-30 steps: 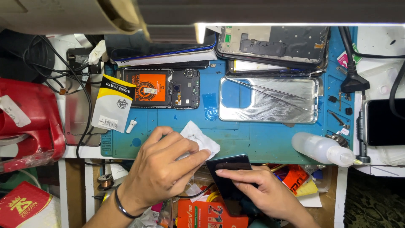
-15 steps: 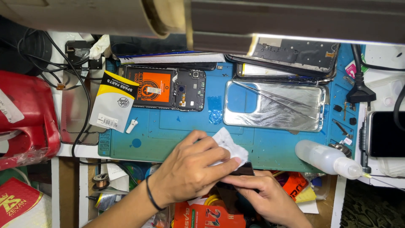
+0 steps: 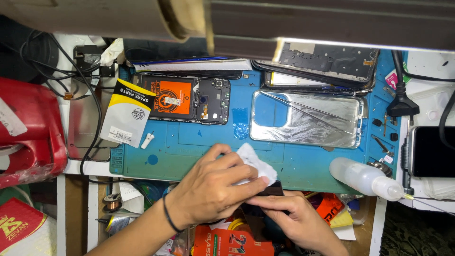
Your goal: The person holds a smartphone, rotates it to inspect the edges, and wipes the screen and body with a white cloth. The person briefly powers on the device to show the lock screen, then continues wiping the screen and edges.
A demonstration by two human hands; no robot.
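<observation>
My left hand (image 3: pixel 213 189), with a dark band on the wrist, pinches a crumpled white wipe (image 3: pixel 254 163) and presses it onto a flat black phone panel (image 3: pixel 271 191) at the front edge of the blue work mat (image 3: pixel 189 151). Just below and to the right, my right hand (image 3: pixel 294 218) grips that panel, and its fingers lie along the panel's lower edge. Both hands cover most of the panel.
On the mat lie an opened phone with an orange battery (image 3: pixel 185 98), a clear shiny back cover (image 3: pixel 303 118) and a white and yellow pouch (image 3: pixel 128 114). A squeeze bottle (image 3: pixel 365 178) lies at the right, near a black phone (image 3: pixel 433 151). A red case (image 3: pixel 28 128) stands at the left.
My left hand has slid the wipe to the right over the panel and now covers more of it. My right hand has kept its hold underneath.
</observation>
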